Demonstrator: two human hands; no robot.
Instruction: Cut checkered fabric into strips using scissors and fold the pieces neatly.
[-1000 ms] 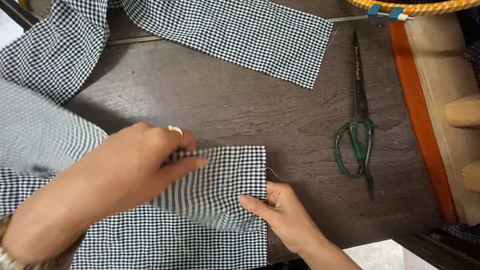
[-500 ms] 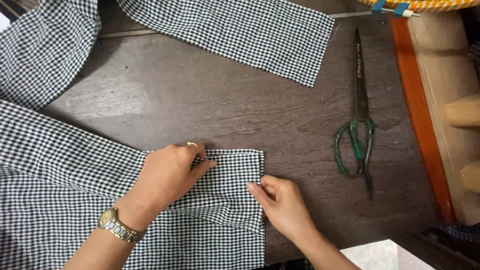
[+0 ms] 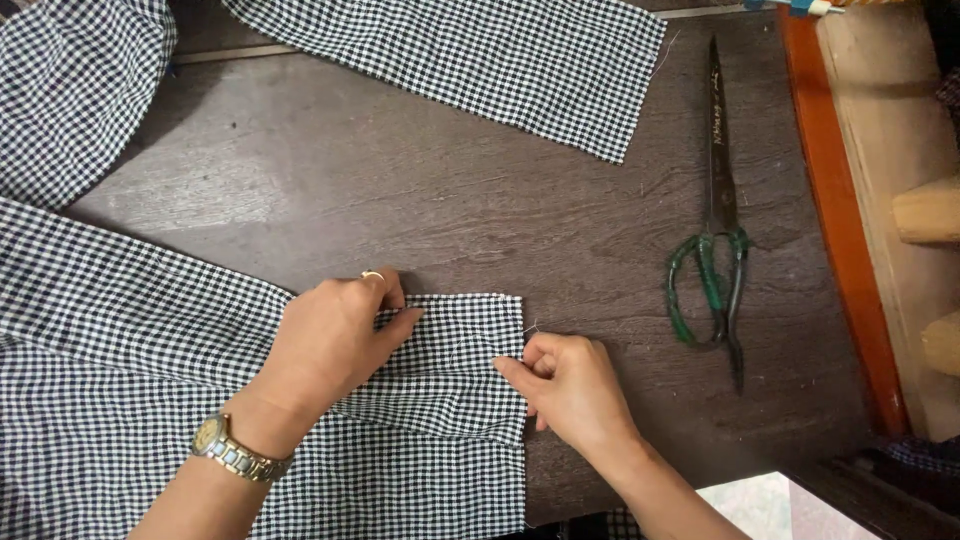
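Near the lower middle of the dark wooden worktop [image 3: 420,190], the checked black-and-white cloth [image 3: 440,400] lies with its short cut edge facing right, a fold running across it. A second ago the left hand [image 3: 335,345] was sweeping in over a loose, rumpled layer; now it lies flat on the cloth, fingers together and pressing down, a ring and a wristwatch [image 3: 235,452] showing. The right hand [image 3: 570,385] has moved up to the cloth's right edge, and its fingers [image 3: 512,372] pinch that edge at the fold. The cloth looks smoother and squarer than before, so the fold seems to be getting set. A second checked strip [image 3: 460,50] lies apart at the top, and green-handled scissors [image 3: 715,250] rest untouched to the right.
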